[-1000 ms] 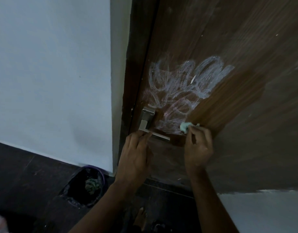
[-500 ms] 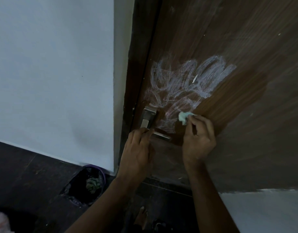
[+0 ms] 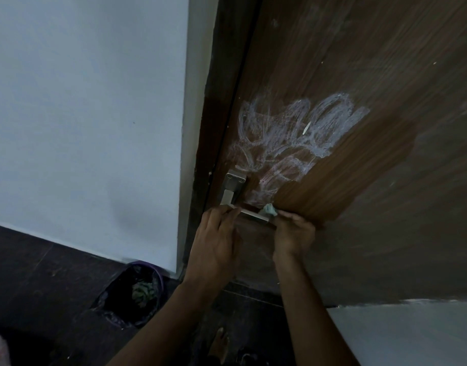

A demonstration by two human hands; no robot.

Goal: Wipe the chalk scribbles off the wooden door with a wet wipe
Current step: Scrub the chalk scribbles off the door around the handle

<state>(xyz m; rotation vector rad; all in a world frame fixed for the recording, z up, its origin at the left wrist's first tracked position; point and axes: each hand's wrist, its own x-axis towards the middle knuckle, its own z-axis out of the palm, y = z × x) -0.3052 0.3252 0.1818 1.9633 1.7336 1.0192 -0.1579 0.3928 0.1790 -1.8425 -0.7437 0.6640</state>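
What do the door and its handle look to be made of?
The door looks like wood or a wood-look laminate: brown with fine straight grain lines, darker and richer where wiped. The handle looks like metal with a brushed, satin silver finish: a squared plate with small screws and a flat lever, with a dull pale sheen.

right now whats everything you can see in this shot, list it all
wooden door: one, brown, right and centre
chalk scribbles: one patch, white, on the door above the handle
wiped strip: one, cleaner brown, right of the scribbles
door handle: one, silver metal, by the door's left edge
wet wipe: one, pale green, bunched, at the handle's lever
wall: white, left
floor: dark, lower left
bin: one, black liner, purple rim, on the floor by the wall
bare foot: one, bottom centre
left hand: at the handle
right hand: pinching the wipe
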